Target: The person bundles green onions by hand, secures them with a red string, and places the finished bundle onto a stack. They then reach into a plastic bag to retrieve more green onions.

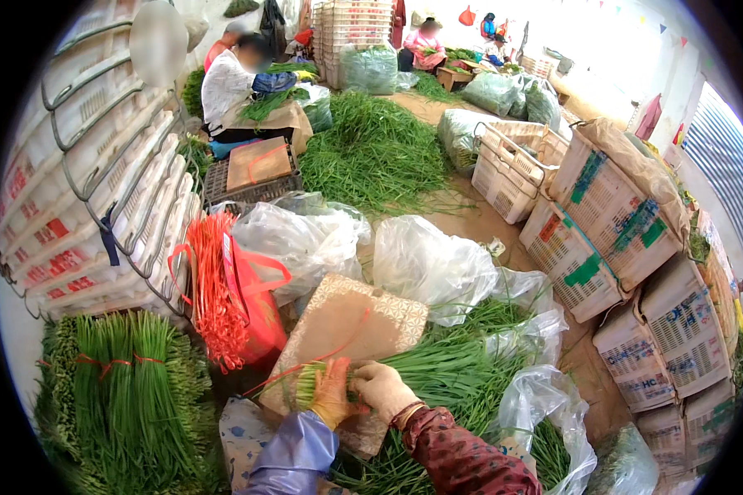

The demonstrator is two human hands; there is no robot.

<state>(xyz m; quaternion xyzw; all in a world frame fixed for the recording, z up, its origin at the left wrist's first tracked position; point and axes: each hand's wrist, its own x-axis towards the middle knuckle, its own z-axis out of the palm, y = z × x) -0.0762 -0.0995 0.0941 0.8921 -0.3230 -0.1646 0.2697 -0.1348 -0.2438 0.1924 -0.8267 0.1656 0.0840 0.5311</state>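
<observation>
My left hand point(332, 396), in a yellow glove and a bluish-purple sleeve, is wrapped round a bunch of green chives point(307, 384). The pale cut ends stick out on its left side. My right hand point(381, 389), in a cream glove, has its fingers curled against the same bunch, close to the left hand. Beneath them lies a worn patterned board point(326, 301). A thin red tie point(351, 337) runs across the board, partly hidden near the hands. The long leaves point(446, 359) spread out to the right over a heap of loose chives.
Tied chive bundles point(140, 379) are stacked at the left. Red ties point(215, 280) hang from a red bag point(256, 305). Plastic bags point(429, 264) lie beyond the board. Crates rise at the left point(91, 198) and right point(619, 206). A co-worker point(231, 87) sits by a large green heap point(380, 148).
</observation>
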